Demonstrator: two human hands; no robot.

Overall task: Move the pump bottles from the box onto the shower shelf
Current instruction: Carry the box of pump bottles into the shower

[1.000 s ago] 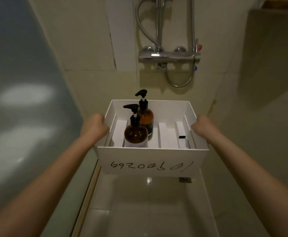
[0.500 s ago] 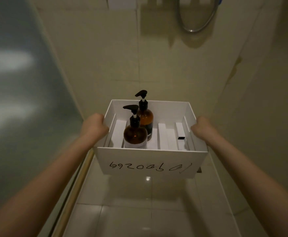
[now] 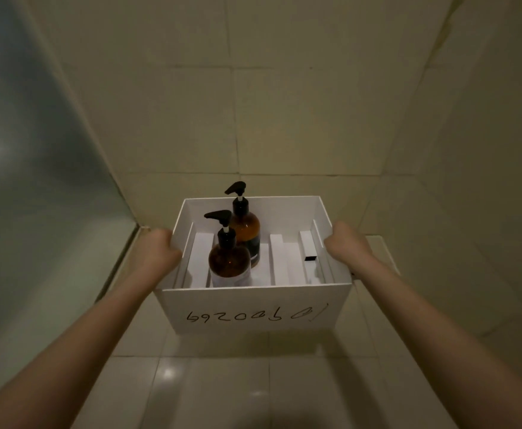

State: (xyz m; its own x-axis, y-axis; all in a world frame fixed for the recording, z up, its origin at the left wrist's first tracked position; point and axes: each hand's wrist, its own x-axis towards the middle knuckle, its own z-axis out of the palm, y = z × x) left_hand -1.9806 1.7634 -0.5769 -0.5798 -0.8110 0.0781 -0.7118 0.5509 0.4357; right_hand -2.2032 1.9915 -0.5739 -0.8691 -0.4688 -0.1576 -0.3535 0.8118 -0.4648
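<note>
I hold an open white box (image 3: pixel 253 308) in front of me, handwriting on its near wall. My left hand (image 3: pixel 157 249) grips its left wall and my right hand (image 3: pixel 345 244) grips its right wall. Two amber pump bottles with black pumps stand upright inside, left of centre: the nearer bottle (image 3: pixel 229 261) has a white label, the farther bottle (image 3: pixel 247 226) stands just behind it. White cardboard dividers (image 3: pixel 280 261) fill the rest of the box. No shower shelf is in sight.
Beige tiled walls (image 3: pixel 284 119) close in ahead and on the right. A frosted glass panel (image 3: pixel 30 165) runs along the left. A low tiled ledge (image 3: pixel 380 252) shows behind the right hand. Glossy floor tiles (image 3: pixel 222 382) lie below the box.
The view has tilted downward: the shower mixer and hose have left the top of the frame and more floor shows. Both hands keep their grip on the box; the bottles have not shifted.
</note>
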